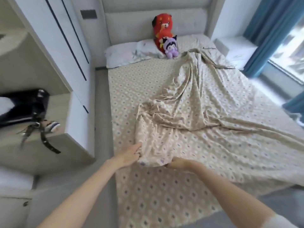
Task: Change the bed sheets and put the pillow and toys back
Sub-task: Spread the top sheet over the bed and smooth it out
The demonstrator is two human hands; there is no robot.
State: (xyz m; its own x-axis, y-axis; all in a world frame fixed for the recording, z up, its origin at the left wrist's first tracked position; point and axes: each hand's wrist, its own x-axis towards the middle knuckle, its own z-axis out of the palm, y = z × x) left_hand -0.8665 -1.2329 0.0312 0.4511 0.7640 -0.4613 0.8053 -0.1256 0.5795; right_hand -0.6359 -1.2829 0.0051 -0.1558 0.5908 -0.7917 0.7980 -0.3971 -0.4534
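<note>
Sheet (189,99) in both hands at the near end of the bed. My left hand (131,155) pinches the gathered edge between thumb and fingers; my right hand (176,164), just beside it, is curled tight around the same hem.

From the grip the cloth runs away from me in one long rumpled ridge. Its long axis goes up the bed and slants a little right, narrowing toward the headboard. A flat layer (131,89) in the same pattern lies under it.

I read this as the stripping step, though it could be spreading. Far beyond the grip and to its left, the pillow (125,53), red toy (162,30) and purple toy (171,46) sit at the head. The next move probably calls for a steady two-handed pull toward me, and those three need lifting clear.
</note>
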